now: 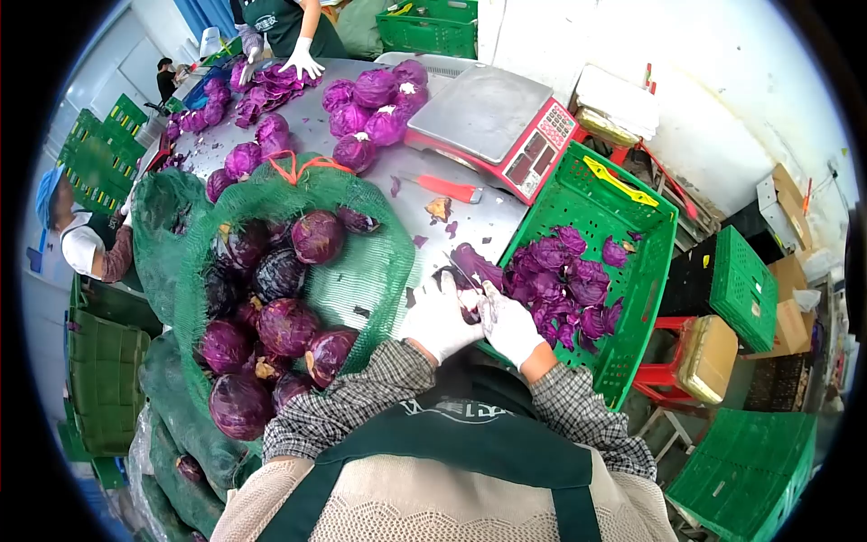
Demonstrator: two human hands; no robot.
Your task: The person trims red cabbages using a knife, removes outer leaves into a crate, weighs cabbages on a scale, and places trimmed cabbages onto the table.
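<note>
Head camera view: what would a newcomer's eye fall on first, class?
Probably the purple cabbages, piled in a green net bag left of the gloved left hand. Next might come the green crate right of the right hand, with loose purple leaves inside, and the red-edged scale by its far end.

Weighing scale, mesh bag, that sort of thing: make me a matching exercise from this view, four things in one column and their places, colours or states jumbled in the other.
Things:
1. Green mesh bag
2. Weighing scale
3. Orange-handled knife
4. Green crate next to the scale

Descriptions:
A. Lying on the metal table
B. Holds loose purple leaves
C. Red body, grey top plate
D. Holds whole red cabbages

Right pairs: 1-D, 2-C, 3-A, 4-B
</note>
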